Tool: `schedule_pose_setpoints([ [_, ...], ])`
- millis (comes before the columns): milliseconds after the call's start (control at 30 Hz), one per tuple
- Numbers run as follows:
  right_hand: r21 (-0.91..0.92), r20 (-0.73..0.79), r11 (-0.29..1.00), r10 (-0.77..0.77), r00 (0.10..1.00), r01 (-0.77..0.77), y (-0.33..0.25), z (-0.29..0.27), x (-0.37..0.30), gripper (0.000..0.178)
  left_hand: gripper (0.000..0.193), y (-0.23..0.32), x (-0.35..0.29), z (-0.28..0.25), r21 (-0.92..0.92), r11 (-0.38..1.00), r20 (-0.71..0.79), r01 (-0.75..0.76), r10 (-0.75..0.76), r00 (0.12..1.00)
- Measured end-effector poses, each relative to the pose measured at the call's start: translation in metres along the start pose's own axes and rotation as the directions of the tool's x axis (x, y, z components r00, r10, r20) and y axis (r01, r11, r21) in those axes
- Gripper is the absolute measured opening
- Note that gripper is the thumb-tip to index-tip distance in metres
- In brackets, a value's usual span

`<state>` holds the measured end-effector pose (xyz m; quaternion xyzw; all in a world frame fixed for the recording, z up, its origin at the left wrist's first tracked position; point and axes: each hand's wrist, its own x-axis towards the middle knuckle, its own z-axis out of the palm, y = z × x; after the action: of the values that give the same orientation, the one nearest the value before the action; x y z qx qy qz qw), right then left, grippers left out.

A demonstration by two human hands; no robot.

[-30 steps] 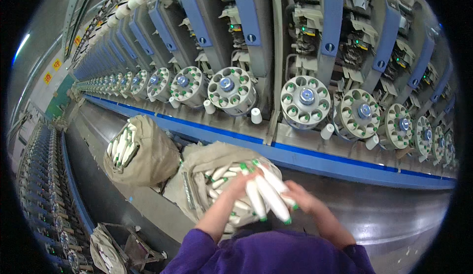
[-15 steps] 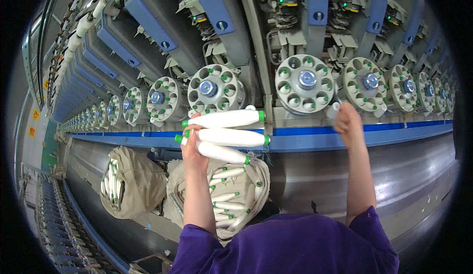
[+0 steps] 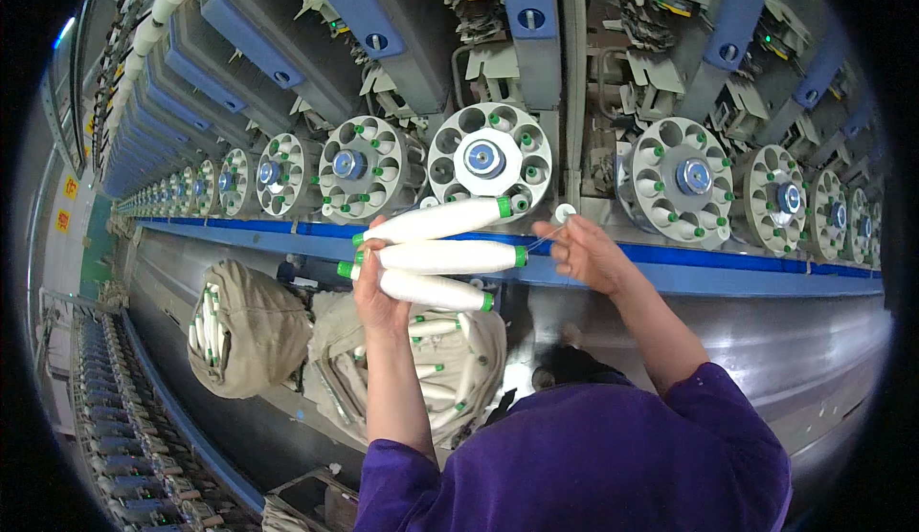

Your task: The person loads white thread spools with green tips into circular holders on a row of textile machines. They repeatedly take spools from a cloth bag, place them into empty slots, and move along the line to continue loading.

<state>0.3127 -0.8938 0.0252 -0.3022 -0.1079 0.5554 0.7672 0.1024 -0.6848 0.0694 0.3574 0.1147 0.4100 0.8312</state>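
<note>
My left hand (image 3: 379,288) is closed round the ends of three white yarn bobbins with green tips. They fan out to the right: an upper bobbin (image 3: 436,220), a middle bobbin (image 3: 448,256) and a lower bobbin (image 3: 431,290). Just right of their tips, my right hand (image 3: 591,256) pinches a thin thread (image 3: 548,237), which runs toward the middle bobbin's green tip. Behind the upper bobbin is a round magazine (image 3: 445,170) with a blue hub, some of its pockets holding green-tipped bobbins. A small white round part (image 3: 565,212) shows beside my right fingertips.
Below my left hand a cloth sack (image 3: 335,360) lies open with several bobbins inside. Another filled sack (image 3: 258,331) stands left of it. More magazines (image 3: 682,180) line the machine on both sides, above a blue rail (image 3: 632,278). A spindle row (image 3: 153,436) runs at lower left.
My right hand has come left from beside a magazine to the bobbins' tips, and a thread now stretches from it. My left hand keeps the three bobbins. The machine has shifted rightward in view.
</note>
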Motion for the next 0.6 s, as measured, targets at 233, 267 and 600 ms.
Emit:
schedule_pose_setpoints([
  [233, 0.187, -0.085, 0.981, -0.040, 0.996, 0.055, -0.036, -0.026, 0.089, 0.023, 0.020, -0.005, 0.052, -0.020, 0.014, 0.999, -0.006, -0.053, 0.053, 0.999],
  [267, 0.253, -0.192, 0.958, -0.087, 0.978, 0.134, -0.044, -0.029, 0.101, 0.022, 0.019, -0.006, 0.058, -0.020, 0.013, 0.997, 0.022, -0.076, 0.076, 0.997],
  [600, -0.183, 0.114, 0.974, 0.154, 0.982, -0.132, 0.007, 0.068, 0.208, 0.029, 0.024, 0.011, 0.141, -0.001, 0.059, 0.997, 0.193, 0.048, -0.059, 0.979],
])
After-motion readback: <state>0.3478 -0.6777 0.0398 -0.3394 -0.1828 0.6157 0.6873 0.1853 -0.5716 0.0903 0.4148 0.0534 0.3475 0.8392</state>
